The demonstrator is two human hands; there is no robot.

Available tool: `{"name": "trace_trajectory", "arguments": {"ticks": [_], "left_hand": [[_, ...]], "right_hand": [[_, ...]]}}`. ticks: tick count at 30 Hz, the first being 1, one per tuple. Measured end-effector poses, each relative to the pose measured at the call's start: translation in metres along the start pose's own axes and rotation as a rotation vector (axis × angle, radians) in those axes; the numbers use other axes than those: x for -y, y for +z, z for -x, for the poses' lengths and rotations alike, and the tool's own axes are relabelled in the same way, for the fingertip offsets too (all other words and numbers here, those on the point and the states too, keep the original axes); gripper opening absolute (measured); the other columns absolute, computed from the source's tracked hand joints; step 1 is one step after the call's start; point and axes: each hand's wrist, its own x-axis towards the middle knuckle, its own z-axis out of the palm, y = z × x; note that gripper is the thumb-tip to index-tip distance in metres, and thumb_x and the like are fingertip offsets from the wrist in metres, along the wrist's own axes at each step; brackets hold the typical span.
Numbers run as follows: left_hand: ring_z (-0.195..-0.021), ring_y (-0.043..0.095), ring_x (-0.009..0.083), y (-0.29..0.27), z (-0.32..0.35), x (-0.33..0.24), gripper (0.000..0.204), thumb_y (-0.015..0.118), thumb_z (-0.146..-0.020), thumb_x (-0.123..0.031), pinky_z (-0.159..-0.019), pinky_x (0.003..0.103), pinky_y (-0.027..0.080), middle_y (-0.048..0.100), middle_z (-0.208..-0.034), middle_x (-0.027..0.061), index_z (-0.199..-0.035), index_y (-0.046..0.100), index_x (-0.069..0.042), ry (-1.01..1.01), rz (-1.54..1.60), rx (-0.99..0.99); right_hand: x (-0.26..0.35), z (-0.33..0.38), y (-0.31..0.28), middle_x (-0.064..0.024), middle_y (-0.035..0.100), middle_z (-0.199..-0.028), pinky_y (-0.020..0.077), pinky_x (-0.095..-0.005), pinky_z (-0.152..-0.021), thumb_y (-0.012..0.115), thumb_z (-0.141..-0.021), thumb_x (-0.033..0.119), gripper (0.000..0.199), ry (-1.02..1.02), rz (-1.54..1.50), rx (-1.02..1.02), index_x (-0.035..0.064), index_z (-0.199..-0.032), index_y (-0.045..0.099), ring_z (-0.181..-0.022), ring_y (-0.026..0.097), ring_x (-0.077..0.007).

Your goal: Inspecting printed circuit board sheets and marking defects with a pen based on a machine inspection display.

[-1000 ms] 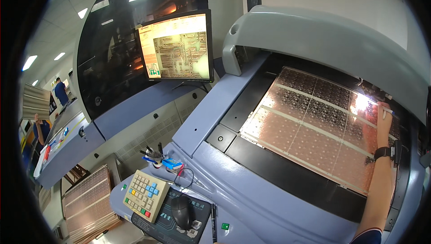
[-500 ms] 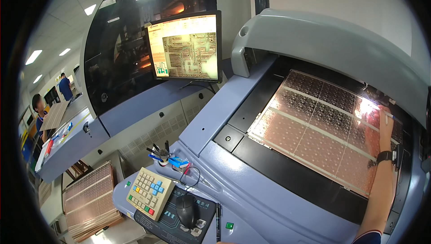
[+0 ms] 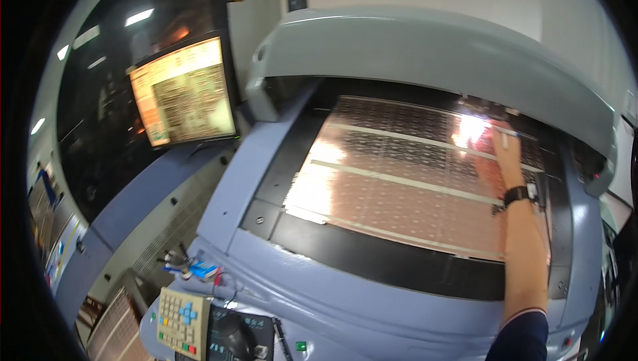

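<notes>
Panel (image 3: 392, 191), copper-toned and crossed by pale strips, lies flat on a black bed (image 3: 359, 268), reaching beneath the right grip (image 3: 508, 155) and spreading away to its left. Fingers appear clamped on a slim white-and-blue pen (image 3: 506, 136), though blur softens the detail and leaves it unclear whether tip or skin meets the surface. Just left of the grip, a bright light (image 3: 470, 130) glares on the panel; beyond it arches a grey hood (image 3: 425, 45). A dark watch (image 3: 517, 195) circles the wrist, nearer the wearer. Well to the grip's left, a monitor (image 3: 189, 98) glows with a circuit pattern, while a keypad (image 3: 179, 321) and a mouse (image 3: 234, 336) sit to its lower left. The left grip is out of view. The step in hand looks to be close pen work beside the lit spot; the next move would seem to call for a steady wrist, a light touch and fingers kept clear of the hood's underside.
</notes>
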Motion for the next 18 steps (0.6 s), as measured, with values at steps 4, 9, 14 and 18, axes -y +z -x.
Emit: {"name": "trace_trajectory", "arguments": {"ticks": [4,9,14,18], "left_hand": [[-0.082,0.064,0.0366,-0.001,-0.004,-0.004,0.016,0.062,-0.09,-0.01,-0.074,0.04,0.051,0.066,-0.091,0.0194,-0.099,0.066,0.003,-0.031,-0.014,-0.026],[-0.084,0.064,0.0375,-0.001,-0.006,-0.006,0.017,0.062,-0.089,-0.01,-0.075,0.04,0.051,0.066,-0.091,0.0193,-0.1,0.065,0.002,-0.04,-0.033,-0.032],[-0.084,0.064,0.0376,-0.001,-0.002,-0.003,0.017,0.061,-0.089,-0.01,-0.075,0.039,0.051,0.066,-0.092,0.0191,-0.1,0.066,0.002,-0.026,-0.042,-0.034],[-0.084,0.064,0.0374,-0.001,-0.001,-0.003,0.016,0.062,-0.089,-0.01,-0.075,0.039,0.051,0.066,-0.092,0.0192,-0.1,0.066,0.002,-0.03,-0.053,-0.042]], "right_hand": [[0.021,0.004,0.003,-0.0034,0.067,-0.081,0.0511,-0.0253,-0.063,0.061,-0.094,0.015,0.017,-0.009,-0.114,-0.032,0.0019,-0.102,0.067,-0.072,0.062,-0.009],[0.027,0.006,-0.003,-0.0027,0.066,-0.08,0.0513,-0.0251,-0.064,0.06,-0.095,0.016,0.017,0.032,-0.116,-0.037,0.0014,-0.102,0.067,-0.072,0.062,-0.0093],[0.015,0.004,-0.007,-0.0022,0.064,-0.077,0.0485,-0.0255,-0.063,0.063,-0.092,0.017,0.017,-0.025,-0.029,-0.061,0.0012,-0.099,0.066,-0.069,0.059,-0.0089],[0.027,0.006,0.001,-0.0024,0.063,-0.075,0.0469,-0.0255,-0.06,0.063,-0.091,0.017,0.016,-0.056,-0.028,-0.056,0.0018,-0.097,0.065,-0.068,0.057,-0.0086]]}}
